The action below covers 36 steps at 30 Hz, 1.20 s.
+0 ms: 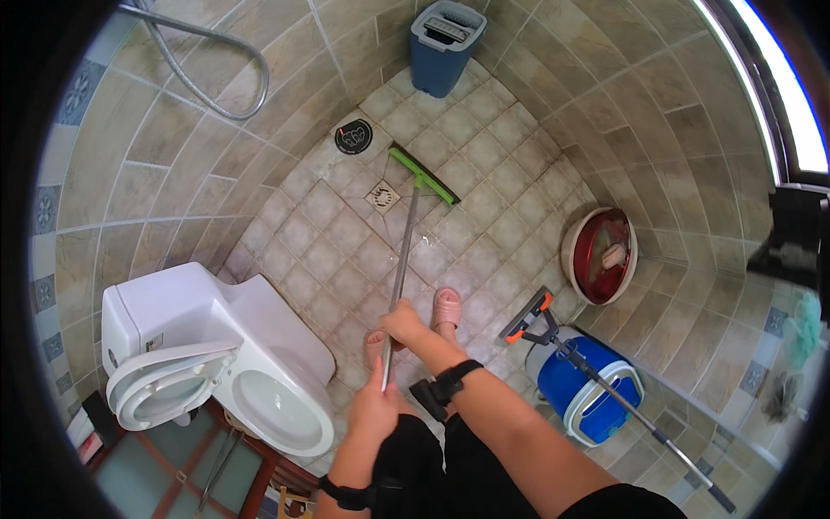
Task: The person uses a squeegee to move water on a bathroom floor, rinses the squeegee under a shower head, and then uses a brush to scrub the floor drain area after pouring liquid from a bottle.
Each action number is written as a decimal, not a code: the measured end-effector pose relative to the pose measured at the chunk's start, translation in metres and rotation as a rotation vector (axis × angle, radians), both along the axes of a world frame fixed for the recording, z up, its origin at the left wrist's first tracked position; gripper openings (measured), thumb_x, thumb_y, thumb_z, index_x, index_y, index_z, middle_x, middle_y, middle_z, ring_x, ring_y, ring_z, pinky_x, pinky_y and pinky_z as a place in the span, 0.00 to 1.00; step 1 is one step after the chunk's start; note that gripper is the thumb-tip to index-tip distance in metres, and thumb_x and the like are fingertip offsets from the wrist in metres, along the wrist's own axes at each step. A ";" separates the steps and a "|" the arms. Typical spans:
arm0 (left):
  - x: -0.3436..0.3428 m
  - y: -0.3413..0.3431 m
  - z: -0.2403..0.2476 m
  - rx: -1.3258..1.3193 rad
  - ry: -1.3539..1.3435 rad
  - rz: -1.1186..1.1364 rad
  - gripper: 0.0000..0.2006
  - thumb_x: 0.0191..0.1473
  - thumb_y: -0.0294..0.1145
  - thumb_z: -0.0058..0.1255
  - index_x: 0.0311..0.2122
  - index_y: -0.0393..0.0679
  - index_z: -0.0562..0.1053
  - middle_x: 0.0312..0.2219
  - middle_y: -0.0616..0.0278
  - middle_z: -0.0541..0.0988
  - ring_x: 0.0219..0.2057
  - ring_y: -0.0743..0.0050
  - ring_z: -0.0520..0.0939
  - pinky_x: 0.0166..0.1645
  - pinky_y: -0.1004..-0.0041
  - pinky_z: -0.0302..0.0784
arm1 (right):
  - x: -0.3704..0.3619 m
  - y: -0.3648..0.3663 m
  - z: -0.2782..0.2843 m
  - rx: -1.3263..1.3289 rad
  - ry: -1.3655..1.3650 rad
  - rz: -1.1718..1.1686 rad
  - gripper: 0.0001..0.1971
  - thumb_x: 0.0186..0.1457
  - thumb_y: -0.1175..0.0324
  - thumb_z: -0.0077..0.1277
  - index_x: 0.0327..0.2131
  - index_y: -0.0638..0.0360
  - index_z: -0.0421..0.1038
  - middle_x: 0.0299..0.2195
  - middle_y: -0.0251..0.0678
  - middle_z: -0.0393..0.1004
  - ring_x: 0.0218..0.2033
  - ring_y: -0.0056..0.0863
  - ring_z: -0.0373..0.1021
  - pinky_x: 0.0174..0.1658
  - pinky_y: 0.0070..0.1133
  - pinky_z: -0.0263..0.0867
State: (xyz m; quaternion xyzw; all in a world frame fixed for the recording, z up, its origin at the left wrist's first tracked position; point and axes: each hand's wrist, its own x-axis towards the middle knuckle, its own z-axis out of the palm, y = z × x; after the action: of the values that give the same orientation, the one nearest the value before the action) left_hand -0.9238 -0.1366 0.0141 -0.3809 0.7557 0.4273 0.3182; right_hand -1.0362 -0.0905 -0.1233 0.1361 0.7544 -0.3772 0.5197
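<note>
landmark = floor drain. main thing: floor squeegee, grey pole, green head with dark blade. head lies flat on the tiled floor, just right of the drain and a bit beyond it; pole runs from there back toward the person, passing right of the drain.

right grip: bare hand, fingers curled round the pole, between the drain and the person's body. left grip: also closed round the pole, near its end, farther from the drain than the right one. no gap seen in either; some fingers hidden.

pink slippers on the feet, on the person's side of the drain. dark straps on both wrists.

others, all vs. drain: black round cover just beyond, slightly left. blue bin well beyond, slightly right, in the corner. red basin well off right, with a pale item inside. blue bucket right and toward the person; flat mop lies across it, grey with orange corners. white toilet left and toward the person, seat up. shower hose hangs beyond and left.
</note>
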 end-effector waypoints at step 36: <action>-0.018 -0.091 -0.046 0.514 0.136 0.698 0.22 0.56 0.32 0.41 0.56 0.43 0.57 0.32 0.63 0.74 0.25 0.81 0.75 0.27 0.81 0.71 | -0.147 0.020 -0.035 0.161 0.188 0.040 0.32 0.51 0.62 0.47 0.57 0.59 0.45 0.26 0.47 0.70 0.18 0.32 0.68 0.24 0.28 0.65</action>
State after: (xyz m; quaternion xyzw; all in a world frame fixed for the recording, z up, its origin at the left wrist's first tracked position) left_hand -0.9418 -0.2274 -0.0321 -0.4928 0.4703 0.7074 0.1886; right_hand -1.1831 -0.0710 -0.1578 0.1264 0.8303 -0.3159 0.4413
